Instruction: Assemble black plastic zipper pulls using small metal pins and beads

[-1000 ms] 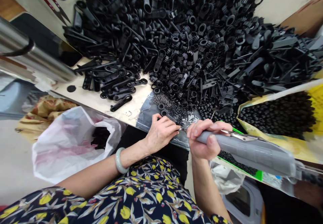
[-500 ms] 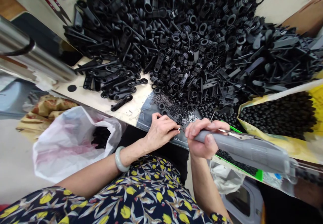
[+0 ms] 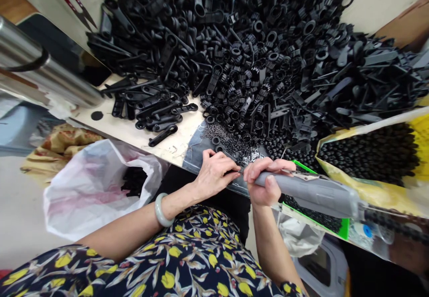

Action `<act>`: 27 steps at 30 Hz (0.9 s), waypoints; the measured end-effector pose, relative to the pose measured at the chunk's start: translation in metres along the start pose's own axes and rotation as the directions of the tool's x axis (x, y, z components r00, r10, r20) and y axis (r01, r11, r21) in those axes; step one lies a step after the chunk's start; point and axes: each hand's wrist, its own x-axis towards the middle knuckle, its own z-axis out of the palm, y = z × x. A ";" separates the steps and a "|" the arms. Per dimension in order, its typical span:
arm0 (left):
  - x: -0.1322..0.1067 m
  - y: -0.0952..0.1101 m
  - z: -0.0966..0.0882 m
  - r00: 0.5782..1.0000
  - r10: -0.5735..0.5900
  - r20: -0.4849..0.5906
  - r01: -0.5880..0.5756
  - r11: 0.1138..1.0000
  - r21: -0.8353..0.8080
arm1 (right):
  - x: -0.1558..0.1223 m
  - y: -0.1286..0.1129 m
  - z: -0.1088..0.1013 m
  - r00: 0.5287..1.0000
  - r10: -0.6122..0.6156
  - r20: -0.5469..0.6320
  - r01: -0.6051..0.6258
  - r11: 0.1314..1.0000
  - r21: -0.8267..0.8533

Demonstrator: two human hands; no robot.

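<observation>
My right hand (image 3: pixel 264 181) is wrapped round the front end of a grey power screwdriver (image 3: pixel 311 192) that lies almost level and points left. Its tip meets my left hand (image 3: pixel 214 174), whose fingers pinch a small part I cannot make out at the table's near edge. A pale green bangle (image 3: pixel 160 211) sits on my left wrist. Just beyond my hands lie small black rings and shiny screws (image 3: pixel 250 157) on a dark plastic sheet (image 3: pixel 194 152).
A big heap of black plastic arms and toothed rings (image 3: pixel 254 51) covers the table. A yellow bag of small black beads (image 3: pixel 368 152) lies at right. Below left hangs a white plastic bag (image 3: pixel 97 185) holding black pieces. Red scissors (image 3: pixel 72 4) and a steel tube (image 3: pixel 43 71) are at far left.
The screwdriver and my right hand have slid a little left and up, towards my left hand. My left hand has stayed in place with its pinch.
</observation>
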 end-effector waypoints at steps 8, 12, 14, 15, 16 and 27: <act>0.000 0.001 0.001 1.000 -0.006 -0.021 0.006 1.000 -0.019 | 0.004 -0.015 -0.003 1.000 0.005 0.018 -0.005 1.000 -0.008; 0.000 0.001 0.001 1.000 -0.017 -0.020 0.016 1.000 -0.021 | 0.007 -0.012 0.001 0.999 -0.024 0.037 0.023 0.999 0.035; 0.000 0.001 0.001 1.000 -0.017 -0.015 0.017 1.000 -0.020 | 0.007 -0.008 0.002 0.999 -0.026 0.037 0.025 0.999 0.033; 0.000 0.001 0.001 1.000 -0.016 -0.015 0.016 1.000 -0.019 | 0.007 -0.006 0.002 0.999 -0.024 0.034 0.023 0.999 0.031; 0.001 0.001 0.001 1.000 -0.015 -0.015 0.014 1.000 -0.018 | 0.007 -0.004 0.002 0.999 -0.021 0.030 0.020 0.999 0.032; 0.001 0.002 0.001 0.999 -0.034 -0.009 0.034 0.999 -0.018 | 0.006 -0.003 0.002 0.999 -0.001 0.039 0.000 1.000 0.028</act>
